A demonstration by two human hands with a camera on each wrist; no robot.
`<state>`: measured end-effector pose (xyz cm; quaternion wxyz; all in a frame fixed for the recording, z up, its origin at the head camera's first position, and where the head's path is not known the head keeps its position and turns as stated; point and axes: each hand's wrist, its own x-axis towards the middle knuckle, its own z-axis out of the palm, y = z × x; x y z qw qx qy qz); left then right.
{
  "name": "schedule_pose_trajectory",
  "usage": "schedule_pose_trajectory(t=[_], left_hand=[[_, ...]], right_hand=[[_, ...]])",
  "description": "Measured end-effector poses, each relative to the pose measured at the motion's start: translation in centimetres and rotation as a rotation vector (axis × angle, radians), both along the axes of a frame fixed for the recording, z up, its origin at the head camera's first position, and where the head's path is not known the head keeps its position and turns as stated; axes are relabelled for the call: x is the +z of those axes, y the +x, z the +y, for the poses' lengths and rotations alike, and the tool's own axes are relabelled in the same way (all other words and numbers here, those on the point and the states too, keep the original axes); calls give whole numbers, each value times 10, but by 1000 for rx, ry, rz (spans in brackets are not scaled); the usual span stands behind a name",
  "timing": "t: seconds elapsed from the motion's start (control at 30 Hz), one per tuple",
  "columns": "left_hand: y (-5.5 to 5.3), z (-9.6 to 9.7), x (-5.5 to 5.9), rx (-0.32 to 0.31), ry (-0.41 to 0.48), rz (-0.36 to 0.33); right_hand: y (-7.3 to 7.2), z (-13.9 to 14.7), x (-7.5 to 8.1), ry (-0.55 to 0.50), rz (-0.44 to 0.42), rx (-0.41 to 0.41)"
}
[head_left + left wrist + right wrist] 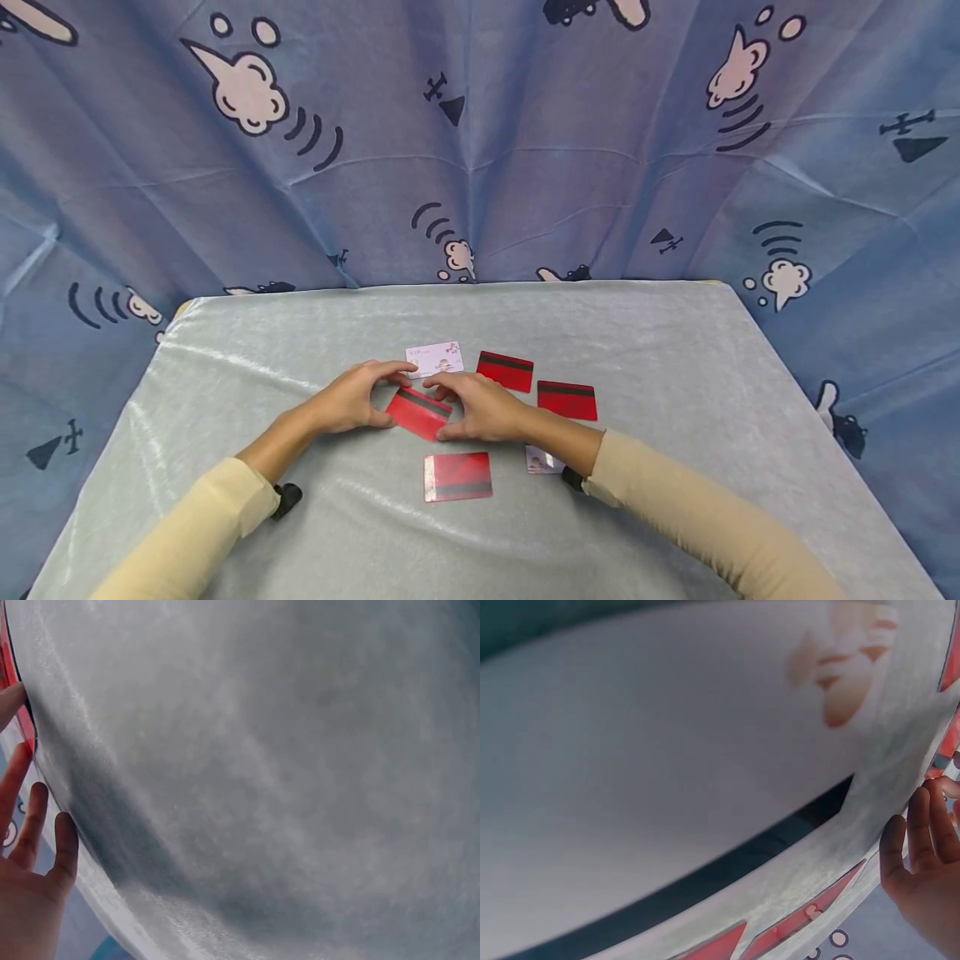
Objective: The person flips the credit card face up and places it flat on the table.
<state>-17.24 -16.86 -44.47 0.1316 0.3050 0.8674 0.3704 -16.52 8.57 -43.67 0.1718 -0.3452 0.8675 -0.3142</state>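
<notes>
A red card with a dark magnetic stripe sits between my two hands, tilted a little. My left hand pinches its left edge between thumb and fingers. At the opposite edge, my right hand grips it the same way. The left wrist view catches this red card only at the far left, with the left hand below it. In the right wrist view, the right hand shows at the right border.
Just behind the hands lies a pale VIP card. Two red striped cards, one and another, lie to its right. Nearer me is a shiny red card. A white card lies partly under the right wrist. A patterned curtain hangs behind.
</notes>
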Motion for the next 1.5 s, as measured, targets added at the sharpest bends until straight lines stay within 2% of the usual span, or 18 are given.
schedule_pose_trajectory(t=[0.27,0.57,1.17,1.5], left_hand=[[0,-1,-2,30,16,-29],[1,-1,-3,32,50,-50],[5,-1,-5,44,34,-48],[6,-3,-4,28,15,-23]], right_hand=[[2,-2,0,25,24,-32],[5,-3,-3,61,56,-47],[7,-4,-4,80,92,-15],[6,-4,-4,80,103,-14]])
